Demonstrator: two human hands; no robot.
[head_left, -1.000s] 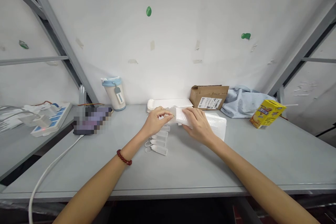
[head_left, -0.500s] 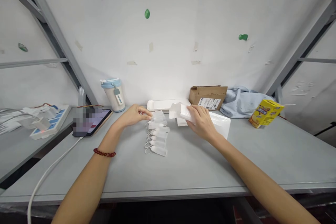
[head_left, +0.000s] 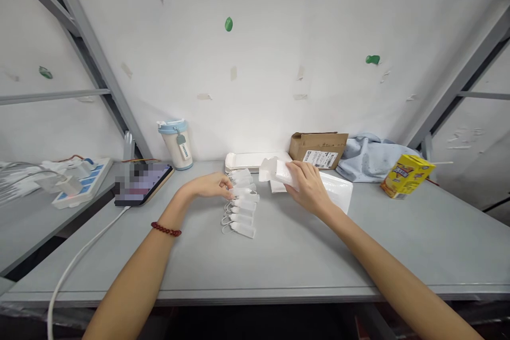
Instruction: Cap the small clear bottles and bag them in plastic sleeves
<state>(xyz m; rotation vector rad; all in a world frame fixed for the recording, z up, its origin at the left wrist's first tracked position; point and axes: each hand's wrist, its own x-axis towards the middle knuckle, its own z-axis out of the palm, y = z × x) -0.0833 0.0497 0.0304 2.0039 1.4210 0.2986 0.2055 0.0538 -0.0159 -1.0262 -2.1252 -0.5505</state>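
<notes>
Several small white tags with cord loops (head_left: 243, 229) lie in a column on the grey table, their loops toward the left. My left hand (head_left: 213, 185) is at the upper part of this column, thumb and fingers bent together at the loop end of a tag; what they pinch, if anything, is hidden. My right hand (head_left: 306, 183) is closed around a small white box (head_left: 283, 172), which is tilted with its flap open toward the left. Beneath that hand lies a white padded sheet or bag (head_left: 338, 191), partly covered by the wrist.
A long white box (head_left: 255, 160) lies against the wall beside a brown carton (head_left: 319, 150) and a light blue cloth (head_left: 368, 156). A yellow drink carton (head_left: 407, 176) with a straw stands right. Left are a lidded cup (head_left: 177, 146), a phone (head_left: 145, 183) with its cable, and a power strip (head_left: 82, 186).
My left hand has moved down the column of tags, nearer to me, uncovering the topmost ones. The right hand still holds the small white box in about the same place. The view has shifted slightly.
</notes>
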